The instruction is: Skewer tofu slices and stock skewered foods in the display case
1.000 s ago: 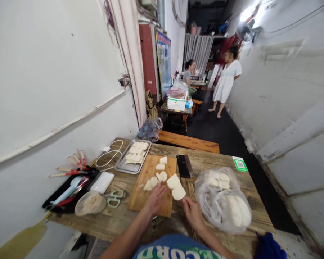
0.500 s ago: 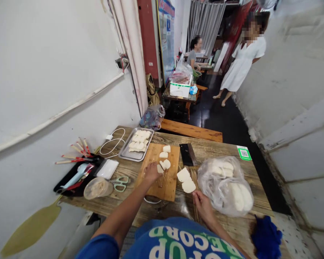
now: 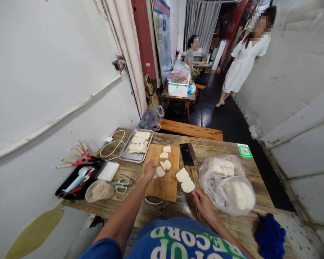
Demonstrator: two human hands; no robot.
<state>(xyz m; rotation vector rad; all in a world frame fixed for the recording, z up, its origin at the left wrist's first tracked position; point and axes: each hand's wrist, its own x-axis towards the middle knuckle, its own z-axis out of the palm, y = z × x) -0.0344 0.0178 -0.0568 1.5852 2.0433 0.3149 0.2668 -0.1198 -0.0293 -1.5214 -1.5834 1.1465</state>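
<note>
My right hand (image 3: pixel 203 203) is closed on a thin skewer that carries two white bun slices (image 3: pixel 187 185), held just right of the wooden cutting board (image 3: pixel 167 189). My left hand (image 3: pixel 149 170) is over the board's left side, fingers apart, close beside a loose bun slice (image 3: pixel 160 171). Several smaller white pieces (image 3: pixel 166 165) lie farther up the board. A bundle of thin sticks (image 3: pixel 196 178) rests on the table beside my right hand. Behind it lies a dark-bladed cleaver (image 3: pixel 188 154).
A metal tray (image 3: pixel 122 155) of bun slices stands behind the board. Plastic-bagged buns (image 3: pixel 226 185) sit to the right, near a blue cloth (image 3: pixel 270 235). Left are green-handled scissors (image 3: pixel 122 186), a plastic tub (image 3: pixel 98 189) and a black holder (image 3: pixel 67 190). Two people are farther back.
My left hand has drawn slightly left and back from the pieces, and a slice now lies flatter on the board. My right hand keeps the skewer in place. The standing person has shifted.
</note>
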